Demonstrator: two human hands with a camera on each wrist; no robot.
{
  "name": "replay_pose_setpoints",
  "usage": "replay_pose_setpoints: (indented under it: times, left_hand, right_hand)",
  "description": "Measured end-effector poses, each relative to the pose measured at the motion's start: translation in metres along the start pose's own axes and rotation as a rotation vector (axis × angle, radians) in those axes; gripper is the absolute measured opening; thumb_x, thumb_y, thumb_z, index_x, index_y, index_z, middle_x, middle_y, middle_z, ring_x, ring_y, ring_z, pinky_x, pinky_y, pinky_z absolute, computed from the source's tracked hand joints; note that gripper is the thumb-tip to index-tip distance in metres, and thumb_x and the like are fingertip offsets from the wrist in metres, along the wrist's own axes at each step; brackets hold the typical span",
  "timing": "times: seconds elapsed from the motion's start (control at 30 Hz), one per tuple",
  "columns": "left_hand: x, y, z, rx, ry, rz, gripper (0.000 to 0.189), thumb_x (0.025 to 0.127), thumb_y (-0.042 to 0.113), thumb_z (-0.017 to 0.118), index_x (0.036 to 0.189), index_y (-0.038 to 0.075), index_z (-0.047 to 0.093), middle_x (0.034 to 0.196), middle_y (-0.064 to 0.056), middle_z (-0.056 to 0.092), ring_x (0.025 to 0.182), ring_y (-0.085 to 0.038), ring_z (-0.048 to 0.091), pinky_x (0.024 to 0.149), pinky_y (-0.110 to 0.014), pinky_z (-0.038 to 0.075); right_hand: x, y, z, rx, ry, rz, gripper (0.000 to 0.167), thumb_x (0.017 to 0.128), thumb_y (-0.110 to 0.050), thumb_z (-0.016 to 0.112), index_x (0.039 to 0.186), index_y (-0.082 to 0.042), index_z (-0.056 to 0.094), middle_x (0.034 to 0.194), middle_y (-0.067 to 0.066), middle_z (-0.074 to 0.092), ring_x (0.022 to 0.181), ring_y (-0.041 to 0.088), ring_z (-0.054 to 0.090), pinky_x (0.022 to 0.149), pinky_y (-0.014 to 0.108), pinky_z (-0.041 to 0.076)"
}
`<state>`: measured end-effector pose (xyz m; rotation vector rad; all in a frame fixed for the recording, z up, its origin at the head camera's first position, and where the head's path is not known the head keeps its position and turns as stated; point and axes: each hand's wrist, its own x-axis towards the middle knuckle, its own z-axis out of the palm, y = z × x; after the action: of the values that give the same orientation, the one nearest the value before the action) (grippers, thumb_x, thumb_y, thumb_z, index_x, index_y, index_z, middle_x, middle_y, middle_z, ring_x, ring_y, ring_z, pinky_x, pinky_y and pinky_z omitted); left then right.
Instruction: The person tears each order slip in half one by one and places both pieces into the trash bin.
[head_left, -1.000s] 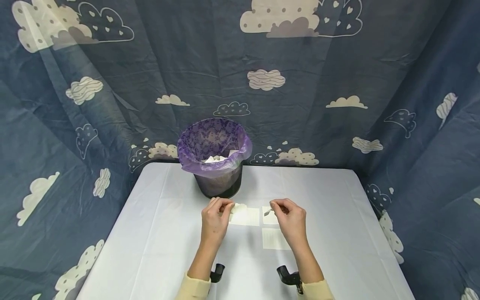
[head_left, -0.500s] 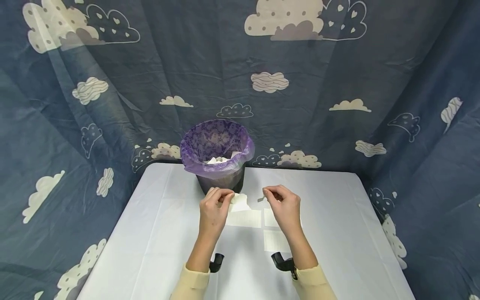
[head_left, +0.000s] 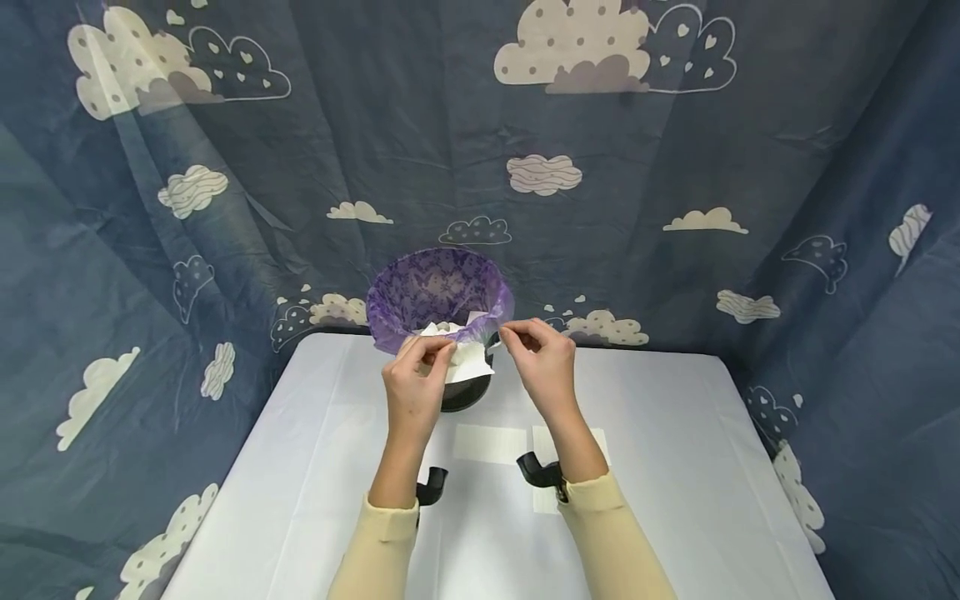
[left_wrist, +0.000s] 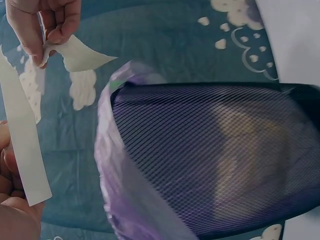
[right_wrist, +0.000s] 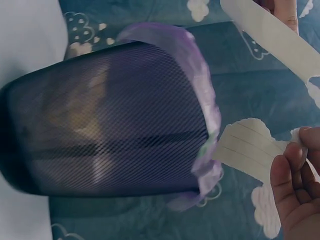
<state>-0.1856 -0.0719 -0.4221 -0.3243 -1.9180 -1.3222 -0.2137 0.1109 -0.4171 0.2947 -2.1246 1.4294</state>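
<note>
My left hand (head_left: pixel 412 383) pinches a torn strip of white paper (head_left: pixel 471 365) by its edge, in front of the bin's rim. In the left wrist view this strip (left_wrist: pixel 25 140) hangs long with a ragged end. Just right of the rim, my right hand (head_left: pixel 542 365) pinches a smaller torn piece of paper between thumb and fingertips. The right wrist view shows that scrap (right_wrist: pixel 250 147) with faint ruled lines and a ragged edge, overlapping the purple bag's edge. The dark mesh bin (left_wrist: pixel 215 155) is lined with a purple bag (head_left: pixel 386 308); white paper pieces (head_left: pixel 442 328) lie inside.
On the white table (head_left: pixel 330 467) lie pale paper pieces: one left (head_left: pixel 491 444), one partly behind the right forearm (head_left: pixel 600 439), and one below it (head_left: pixel 543 501). A dark cloud-patterned curtain (head_left: pixel 420 108) encloses the table's back and sides. Each wrist wears a black camera mount.
Both hands have risen from the table papers and moved forward to the bin's rim, carrying the torn paper pieces. The head view has tilted slightly up.
</note>
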Motion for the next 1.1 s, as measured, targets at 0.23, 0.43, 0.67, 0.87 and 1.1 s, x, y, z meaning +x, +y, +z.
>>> replay_pose_setpoints:
  times: [0.23,0.43,0.67,0.87,1.1]
  left_hand:
    - [0.029,-0.008,0.001,-0.052,0.083,-0.027,0.006,0.093,0.005,0.08,0.094,-0.001,0.079,0.083,-0.015,0.077,0.073,-0.018,0.062,0.078,-0.022,0.053]
    - [0.043,-0.022,0.004,-0.058,0.117,-0.069,0.006,0.094,0.004,0.079,0.096,-0.002,0.079,0.088,-0.018,0.077,0.077,-0.022,0.062,0.073,-0.014,0.047]
    - [0.047,-0.038,0.006,-0.028,0.101,-0.107,0.008,0.095,0.004,0.077,0.1,-0.002,0.078,0.1,-0.015,0.079,0.088,-0.029,0.066,0.076,-0.024,0.047]
    - [0.047,-0.046,0.007,-0.009,0.056,-0.137,0.014,0.097,0.01,0.076,0.11,0.005,0.08,0.117,-0.01,0.079,0.105,-0.028,0.071,0.088,-0.041,0.055]
    - [0.044,-0.047,0.008,0.048,-0.015,-0.152,0.029,0.101,0.015,0.073,0.128,0.005,0.076,0.14,-0.009,0.072,0.135,-0.031,0.064,0.123,-0.056,0.04]
  right_hand:
    - [0.026,-0.01,0.016,0.139,-0.015,0.002,0.008,0.097,-0.008,0.077,0.102,-0.003,0.082,0.096,0.014,0.079,0.076,0.011,0.065,0.068,0.014,0.05]
    - [0.04,-0.003,0.038,0.244,-0.06,0.062,0.01,0.099,-0.009,0.075,0.106,-0.003,0.079,0.102,0.017,0.079,0.081,0.005,0.066,0.071,0.014,0.052]
    - [0.045,0.006,0.055,0.185,-0.11,0.093,0.009,0.098,-0.009,0.075,0.105,-0.004,0.078,0.102,0.015,0.077,0.082,0.007,0.064,0.074,0.014,0.051]
    - [0.045,0.011,0.057,0.154,-0.16,0.095,0.011,0.098,-0.008,0.074,0.108,-0.005,0.078,0.104,0.012,0.072,0.085,0.015,0.066,0.073,0.014,0.05]
    - [0.045,0.013,0.057,0.15,-0.19,0.083,0.013,0.099,-0.007,0.073,0.11,-0.006,0.079,0.115,0.011,0.072,0.089,0.019,0.07,0.074,0.015,0.052]
